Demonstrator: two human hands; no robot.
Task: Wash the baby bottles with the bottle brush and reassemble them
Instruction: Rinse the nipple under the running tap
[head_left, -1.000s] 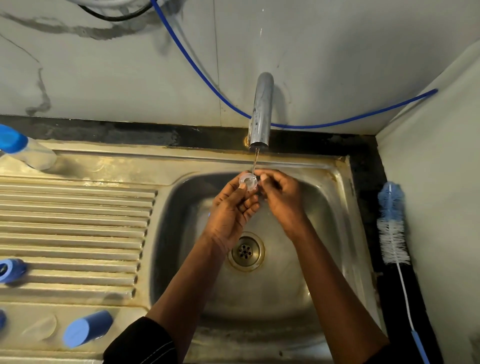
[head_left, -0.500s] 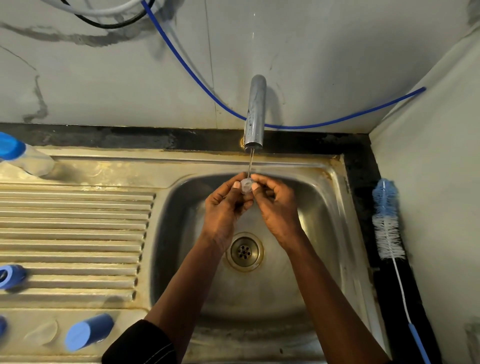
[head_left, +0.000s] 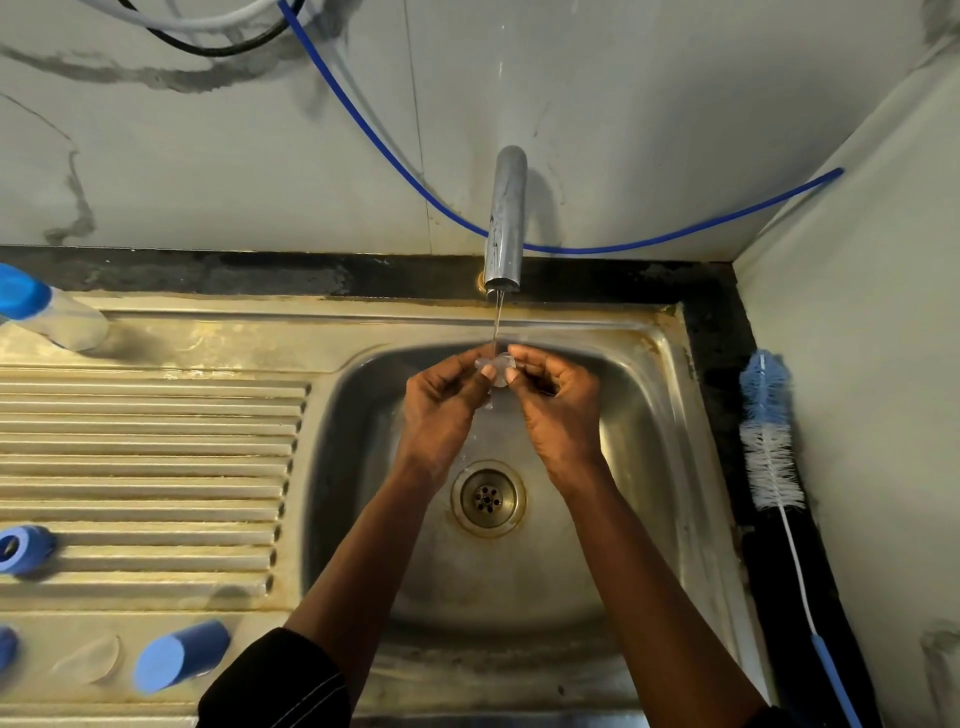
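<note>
A small clear silicone teat (head_left: 497, 370) is pinched between my left hand (head_left: 441, 410) and my right hand (head_left: 558, 410) over the steel sink basin (head_left: 649, 467). A thin stream of water from the tap (head_left: 505, 218) falls onto it. The bottle brush (head_left: 768, 431), blue and white bristles on a thin handle, lies on the dark ledge to the right of the sink. A baby bottle with a blue cap (head_left: 47, 312) lies at the back left of the draining board. A blue screw ring (head_left: 23, 548) and a blue cap (head_left: 179, 656) lie on the board's left front.
The ribbed draining board (head_left: 156, 457) fills the left side. The drain (head_left: 488, 498) sits in the basin's middle. A blue hose (head_left: 649, 241) runs along the back wall behind the tap. A wall closes off the right side beyond the brush.
Both hands have stayed under the tap and keep working the teat between their fingertips; the teat has turned slightly. Nothing else has moved.
</note>
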